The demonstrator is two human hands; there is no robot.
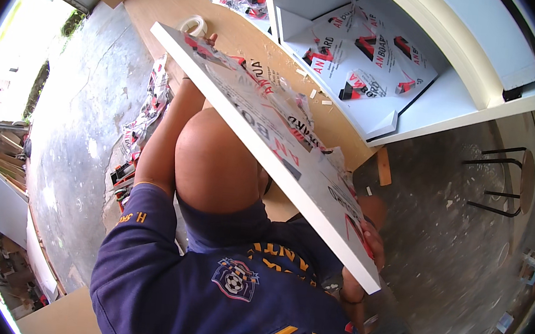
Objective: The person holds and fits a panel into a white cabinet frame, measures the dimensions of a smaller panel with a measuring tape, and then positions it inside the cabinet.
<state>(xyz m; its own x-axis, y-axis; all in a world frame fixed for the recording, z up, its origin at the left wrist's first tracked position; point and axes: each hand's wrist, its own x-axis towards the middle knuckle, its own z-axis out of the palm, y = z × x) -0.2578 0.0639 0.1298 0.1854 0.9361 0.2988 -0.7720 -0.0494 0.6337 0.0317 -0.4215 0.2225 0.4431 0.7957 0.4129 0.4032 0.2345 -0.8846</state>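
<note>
I hold a long white board (252, 141) tilted across my raised knee, its upper face covered in torn protective film with red and black print. My left hand (210, 38) grips the board's far end, and only its fingertips show over the edge. My right hand (374, 243) grips the near end, with fingers wrapped over the face by the corner. My navy shirt fills the lower part of the view.
A white cabinet (481, 91) lies open at the upper right on a wooden sheet (167, 3). A roll of tape (194, 25) sits past the board's far end. Torn film scraps (147, 110) litter the concrete floor at left. A black metal stool (504, 183) stands at right.
</note>
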